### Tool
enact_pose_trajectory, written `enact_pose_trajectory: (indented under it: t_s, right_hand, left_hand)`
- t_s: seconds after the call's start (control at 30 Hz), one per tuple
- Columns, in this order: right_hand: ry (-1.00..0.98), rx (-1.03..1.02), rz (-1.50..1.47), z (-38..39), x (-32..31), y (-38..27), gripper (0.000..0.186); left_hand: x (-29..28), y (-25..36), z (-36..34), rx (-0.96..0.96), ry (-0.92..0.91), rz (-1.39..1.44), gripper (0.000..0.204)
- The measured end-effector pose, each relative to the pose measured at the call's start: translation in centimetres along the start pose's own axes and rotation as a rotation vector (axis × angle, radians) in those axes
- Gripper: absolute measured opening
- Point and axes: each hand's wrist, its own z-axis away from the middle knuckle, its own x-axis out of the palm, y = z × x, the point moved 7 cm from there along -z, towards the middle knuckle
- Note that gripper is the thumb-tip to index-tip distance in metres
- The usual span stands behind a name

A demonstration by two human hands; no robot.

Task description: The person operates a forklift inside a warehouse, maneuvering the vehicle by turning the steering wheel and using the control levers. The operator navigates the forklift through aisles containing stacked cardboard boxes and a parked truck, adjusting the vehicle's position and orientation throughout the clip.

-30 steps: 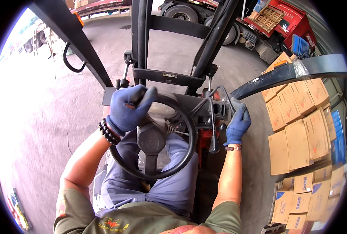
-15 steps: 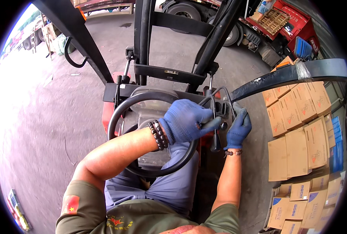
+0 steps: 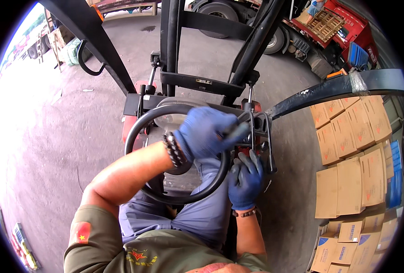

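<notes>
My left hand [image 3: 207, 133], in a blue work glove, is over the right side of the black steering wheel [image 3: 140, 126]. It is smeared by motion, so its grip is hidden, though thumb and forefinger reach toward the levers. My right hand [image 3: 246, 179], gloved in blue with grey fingertips, has its fingers curled at the lower end of a bent control lever [image 3: 252, 132], covering the handle. To its right, a second control lever [image 3: 272, 159] with a black handle hangs untouched. Dark bead bracelets circle both wrists.
Ahead rises a forklift's black mast [image 3: 204, 82]; a curved black bar [image 3: 320, 93] arches to the right. Stacked cartons [image 3: 347, 191] line the right side. A red truck [image 3: 347, 27] with a wooden pallet [image 3: 324, 26] stands far right, a person beside it.
My right hand has let go of the outer lever and moved left and nearer, to the inner lever's handle. My left hand has drawn back leftward from the levers, over the wheel.
</notes>
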Motion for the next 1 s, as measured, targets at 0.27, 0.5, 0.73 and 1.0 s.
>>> enact_pose_trajectory:
  t_s: [0.27, 0.5, 0.73, 1.0]
  right_hand:
    - [0.044, 0.033, -0.004, 2.7, 0.0, -1.2, 0.021]
    - [0.048, 0.033, -0.014, 3.9, 0.1, -1.0, 0.022]
    - [0.049, 0.027, -0.013, 3.7, -0.4, -1.8, 0.023]
    - [0.053, -0.002, -0.019, 0.6, -0.2, -0.2, 0.02]
  left_hand:
    - [-10.0, -7.0, 4.8, -0.393, 0.292, 0.142, 0.033]
    - [-11.7, -7.3, 8.3, -0.479, 0.273, 0.089, 0.027]
    - [-12.4, -5.8, 7.6, -0.479, 0.281, 0.092, 0.023]
    - [-11.6, -6.2, 6.4, -0.479, 0.266, 0.069, 0.024]
